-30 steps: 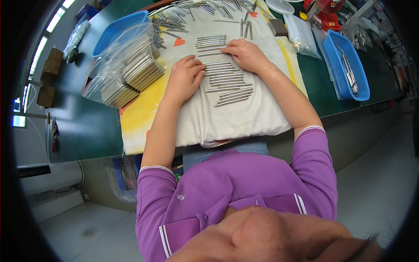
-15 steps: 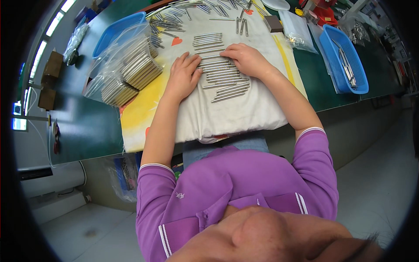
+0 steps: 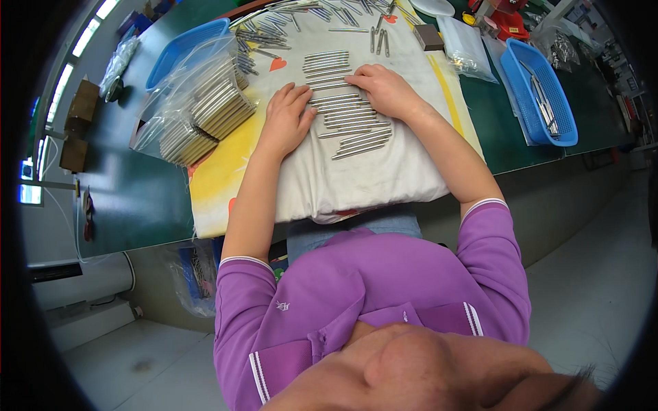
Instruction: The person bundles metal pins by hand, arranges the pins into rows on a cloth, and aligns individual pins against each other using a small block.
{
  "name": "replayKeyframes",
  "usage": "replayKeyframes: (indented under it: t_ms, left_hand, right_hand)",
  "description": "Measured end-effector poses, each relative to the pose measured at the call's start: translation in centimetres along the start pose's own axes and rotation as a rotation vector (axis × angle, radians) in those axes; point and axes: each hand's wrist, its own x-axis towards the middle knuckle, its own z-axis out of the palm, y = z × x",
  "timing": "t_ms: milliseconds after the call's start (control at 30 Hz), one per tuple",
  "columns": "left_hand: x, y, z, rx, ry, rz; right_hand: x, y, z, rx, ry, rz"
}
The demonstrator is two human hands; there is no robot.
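Silver metal rods [image 3: 345,107] lie crosswise in a column on a white cloth, their ends uneven towards the near side. At the left ends of the middle rods rests my left hand [image 3: 289,115], open, with fingers stretched forward and the thumb apart. Opposite it, my right hand [image 3: 385,90] has its fingers bent and closed together at the right end of a metal rod [image 3: 329,85]; its palm side is hidden. A separate group of rods [image 3: 327,61] lies just beyond my fingertips.
Left of the rods stand stacked rods [image 3: 223,109] in clear plastic, before a blue basket [image 3: 179,51]. More rods [image 3: 267,33] are scattered at the far side. To the right are a brown block [image 3: 429,38], a clear bag [image 3: 466,49] and another blue basket [image 3: 506,61] holding metal pieces.
My right hand has shifted slightly away from me, along the column's right side. My left hand stays almost where it was, and the rods between the hands have barely shifted.
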Motion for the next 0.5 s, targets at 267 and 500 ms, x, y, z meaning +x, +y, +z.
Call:
replayKeyframes:
  t_ms: [267,500]
  left_hand:
    - [0.0,-0.1,0.4,0.026,-0.009,-0.014]
    - [0.4,0.4,-1.1,-0.054,0.031,0.015]
  right_hand:
    - [-0.2,-0.3,-1.6,0.136,-0.069,-0.113]
    - [-0.3,0.1,-1.0,0.091,-0.046,-0.118]
